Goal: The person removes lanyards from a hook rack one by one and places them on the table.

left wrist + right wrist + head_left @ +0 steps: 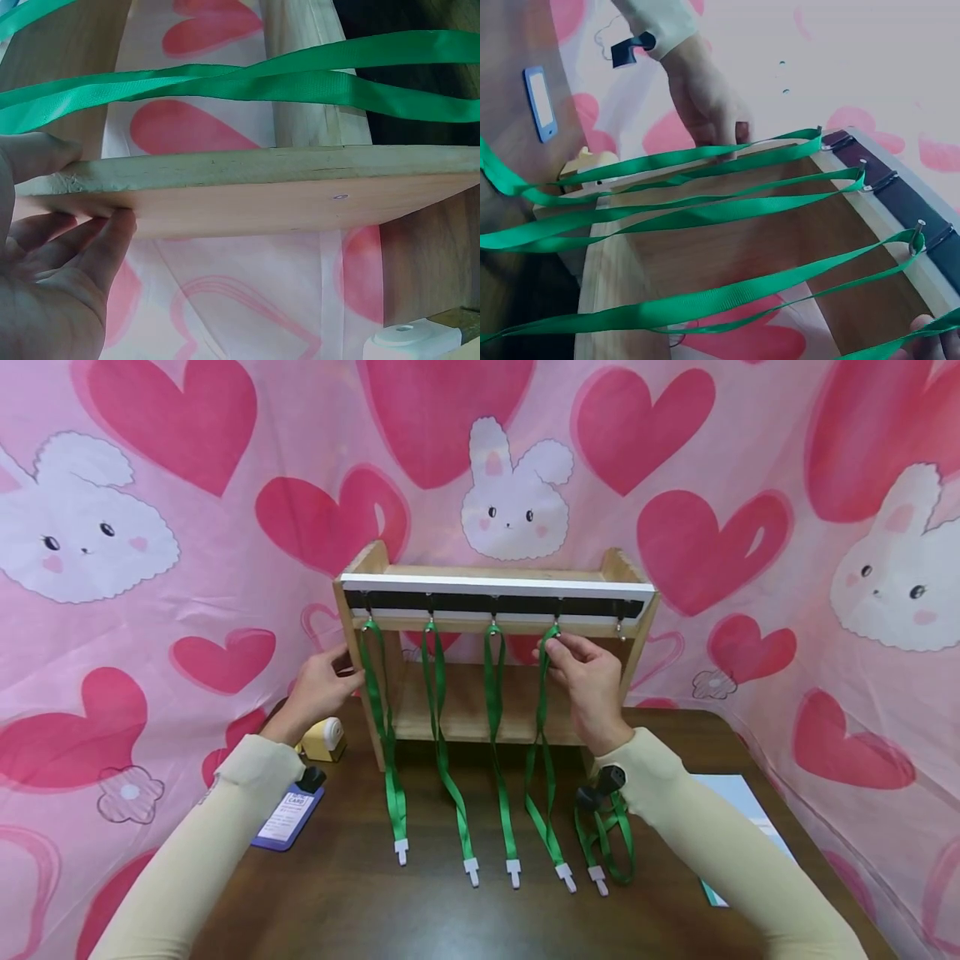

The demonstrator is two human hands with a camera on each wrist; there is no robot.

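A wooden rack [487,575] stands on the table, with several green lanyards [491,685] hanging by their loops from hooks along its front; white clips dangle at their lower ends. My left hand [321,685] grips the rack's left side panel [247,169], thumb on one face and fingers on the other. With thumb and fingers, my right hand [588,681] pinches the rightmost hanging lanyard [542,693] just below its hook. To its right, the last hook [620,625] is bare. Another green lanyard [624,839] lies bunched on the table below my right wrist.
On the left of the table lie a blue-framed card holder [287,820] and a small yellow-and-white object [325,740]. A light-blue sheet or booklet [731,793] lies at the right, partly behind my right sleeve. A pink heart-and-rabbit cloth [435,527] surrounds the table.
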